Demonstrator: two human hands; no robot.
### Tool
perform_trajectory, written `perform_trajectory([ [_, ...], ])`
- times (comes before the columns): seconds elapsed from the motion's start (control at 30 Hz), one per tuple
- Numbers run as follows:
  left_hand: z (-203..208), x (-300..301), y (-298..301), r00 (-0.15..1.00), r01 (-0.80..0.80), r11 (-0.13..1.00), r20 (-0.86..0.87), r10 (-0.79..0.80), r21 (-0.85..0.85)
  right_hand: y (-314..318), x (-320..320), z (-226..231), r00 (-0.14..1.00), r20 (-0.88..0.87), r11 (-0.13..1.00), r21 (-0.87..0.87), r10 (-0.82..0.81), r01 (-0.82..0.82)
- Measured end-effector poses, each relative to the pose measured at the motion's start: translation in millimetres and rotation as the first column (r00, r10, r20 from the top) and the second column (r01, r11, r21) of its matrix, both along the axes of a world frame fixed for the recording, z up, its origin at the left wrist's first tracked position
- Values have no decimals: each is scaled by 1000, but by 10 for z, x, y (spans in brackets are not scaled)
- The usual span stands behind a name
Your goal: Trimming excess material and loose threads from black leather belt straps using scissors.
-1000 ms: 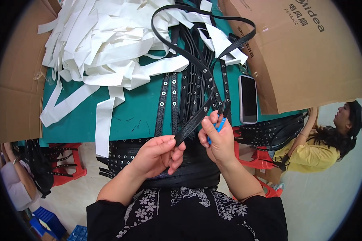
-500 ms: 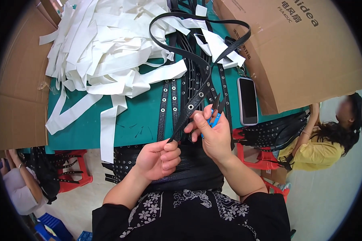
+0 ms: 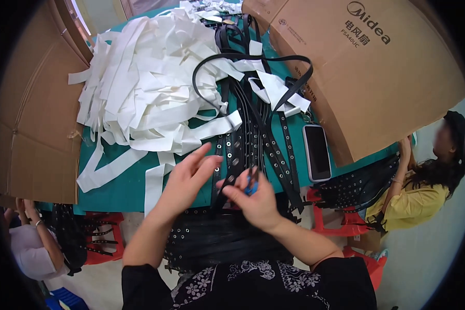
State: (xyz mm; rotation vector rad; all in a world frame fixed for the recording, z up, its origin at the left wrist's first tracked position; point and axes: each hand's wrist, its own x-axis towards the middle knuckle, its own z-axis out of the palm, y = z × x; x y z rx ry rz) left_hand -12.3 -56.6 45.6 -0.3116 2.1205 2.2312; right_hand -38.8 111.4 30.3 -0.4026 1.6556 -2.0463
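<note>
My right hand [image 3: 258,206] is closed around small blue-handled thread snips [image 3: 252,188], their dark blades pointing away from me. Its thumb and a finger are at a black eyelet strap [image 3: 236,161], blurred by motion; whether they grip it I cannot tell. This strap runs away from me into a wide loop [image 3: 253,55] over the table. My left hand [image 3: 183,183] is open, fingers stretched toward the strap and apart from it. Under and around the hands lie several more black straps with metal eyelets [image 3: 285,150]. Others lie bundled across my lap [image 3: 219,232].
A big heap of white fabric strips [image 3: 144,88] covers the left of the green table [image 3: 119,178]. Cardboard boxes [image 3: 36,113] [image 3: 367,77] stand at both sides. A phone [image 3: 316,152] lies right of the straps. Two people [image 3: 408,206] [image 3: 33,245] sit at the sides.
My left hand has let go of the strap's near end, opened and moved up and left. My right hand has shifted left and down with the snips. The view has tilted slightly upward.
</note>
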Motion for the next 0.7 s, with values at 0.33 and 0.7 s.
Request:
perform_trajectory([
  [0.33, 518, 404, -64, 857, 493, 860, 247, -453, -130, -26, -352, 246, 862, 430, 907, -415, 270, -77],
  [0.7, -661, 2226, -1048, 74, 746, 551, 776, -627, 374, 742, -1350, 502, 913, 220, 819, -404, -345, 407],
])
